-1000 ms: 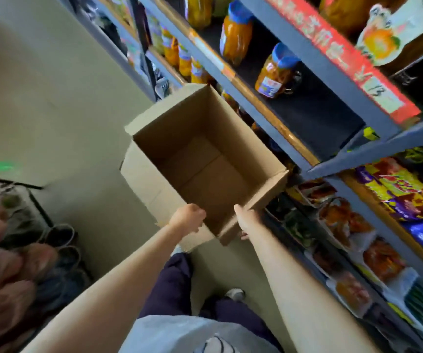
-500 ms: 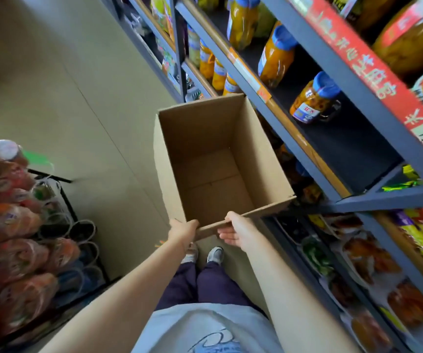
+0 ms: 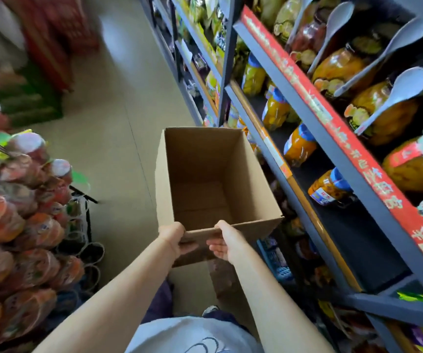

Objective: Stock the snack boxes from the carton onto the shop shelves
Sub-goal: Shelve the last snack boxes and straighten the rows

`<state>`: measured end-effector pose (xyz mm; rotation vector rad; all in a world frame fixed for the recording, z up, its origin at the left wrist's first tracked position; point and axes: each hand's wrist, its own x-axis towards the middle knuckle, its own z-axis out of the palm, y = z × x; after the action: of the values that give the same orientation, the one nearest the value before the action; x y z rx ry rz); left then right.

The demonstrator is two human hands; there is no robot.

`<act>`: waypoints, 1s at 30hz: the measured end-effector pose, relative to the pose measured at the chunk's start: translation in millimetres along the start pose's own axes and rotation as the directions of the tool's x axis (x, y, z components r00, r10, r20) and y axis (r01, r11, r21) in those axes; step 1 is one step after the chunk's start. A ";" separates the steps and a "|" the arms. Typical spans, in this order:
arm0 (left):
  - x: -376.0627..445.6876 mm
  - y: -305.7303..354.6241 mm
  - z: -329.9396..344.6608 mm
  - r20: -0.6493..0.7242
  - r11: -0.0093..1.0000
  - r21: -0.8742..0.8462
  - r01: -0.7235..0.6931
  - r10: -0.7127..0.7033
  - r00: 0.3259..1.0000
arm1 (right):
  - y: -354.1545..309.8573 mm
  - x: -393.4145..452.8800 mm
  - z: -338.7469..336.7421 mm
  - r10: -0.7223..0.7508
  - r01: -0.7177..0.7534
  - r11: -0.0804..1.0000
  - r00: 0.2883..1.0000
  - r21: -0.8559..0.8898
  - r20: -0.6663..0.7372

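An open brown cardboard carton (image 3: 205,174) hangs in the air in front of me, its mouth facing up; nothing lies inside it. My left hand (image 3: 174,238) grips the near wall at its left corner. My right hand (image 3: 227,242) holds the same near wall from below, fingers under the edge. The shop shelves (image 3: 314,138), dark grey metal with a red price strip, rise along the right. No snack boxes show in the carton.
Jars of yellow preserved fruit (image 3: 299,146) with blue lids and pale plastic spoons (image 3: 393,90) fill the right shelves. A wire rack of orange-red packaged cups (image 3: 17,220) stands at the left. The beige floor aisle (image 3: 118,103) runs ahead; red crates (image 3: 60,34) stand far back.
The carton has swung level and squared up in front of me, and my view has turned up the aisle. Both hands kept hold of its near wall.
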<state>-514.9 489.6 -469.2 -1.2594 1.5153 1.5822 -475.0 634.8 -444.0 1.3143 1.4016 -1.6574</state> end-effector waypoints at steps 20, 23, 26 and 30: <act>134.2 357.1 -89.5 -0.055 0.935 -0.337 -0.107 0.094 0.994 | -297.6 67.8 327.3 -0.153 0.147 0.987 0.983 -0.070 -0.098; 157.0 404.3 -87.6 0.014 0.899 -0.424 -0.108 0.125 0.992 | -337.9 78.5 359.7 -0.174 0.168 0.983 0.982 -0.072 -0.073; 184.8 467.2 -82.1 0.035 0.886 -0.443 -0.139 0.173 0.984 | -389.6 103.2 384.4 -0.184 0.184 0.982 0.983 -0.052 -0.009; 206.9 567.7 -69.5 0.011 0.894 -0.428 -0.134 0.153 0.988 | -478.7 147.8 424.7 -0.209 0.211 0.976 0.977 -0.046 0.045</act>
<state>-1088.4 291.7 -426.6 -1.3515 1.2984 2.1096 -1080.3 380.5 -426.7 1.1307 1.5935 -1.7614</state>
